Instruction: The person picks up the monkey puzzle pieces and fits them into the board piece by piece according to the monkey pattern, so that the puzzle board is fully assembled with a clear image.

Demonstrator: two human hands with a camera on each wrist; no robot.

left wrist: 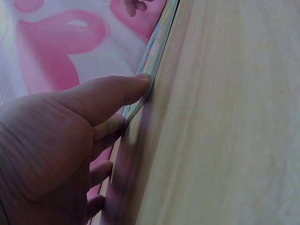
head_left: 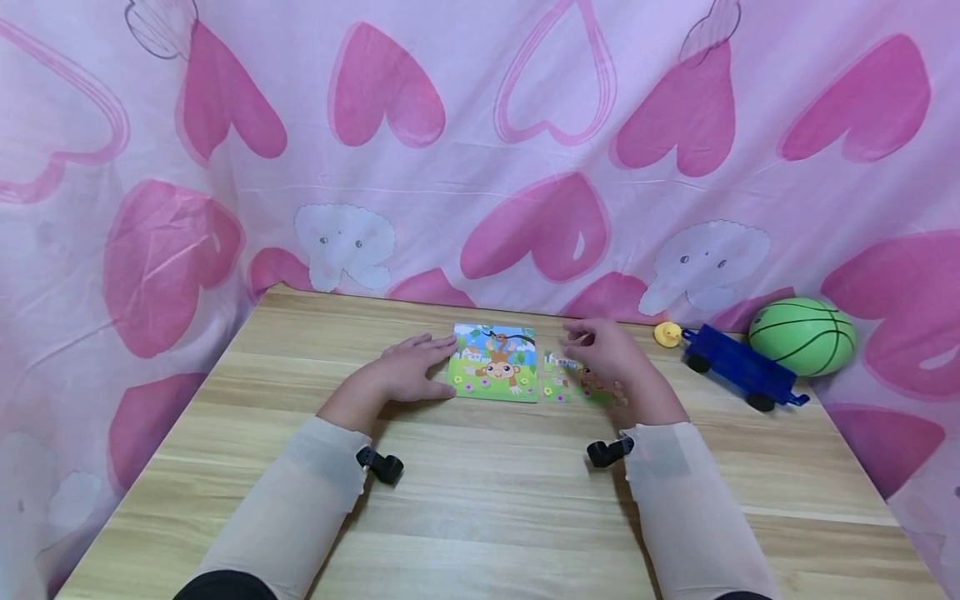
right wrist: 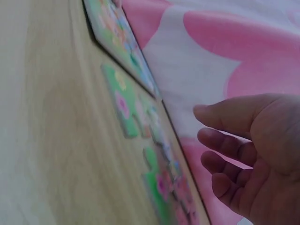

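Note:
A square picture board (head_left: 493,367) with a monkey lies flat on the table. My left hand (head_left: 408,368) rests at its left edge, thumb (left wrist: 136,86) and fingers touching the board's rim. To the board's right lie several loose puzzle pieces (head_left: 557,388), green with flowers, also seen as a green piece (right wrist: 121,101) in the right wrist view. My right hand (head_left: 609,354) hovers above these pieces, fingers loosely bent with a gap to the thumb, holding nothing visible; it partly hides them in the head view.
At the right back stand a yellow duck (head_left: 667,334), a blue toy trailer (head_left: 741,367) with black wheels and a green ball (head_left: 802,337). A pink heart-patterned curtain (head_left: 420,183) hangs behind the wooden table (head_left: 480,500).

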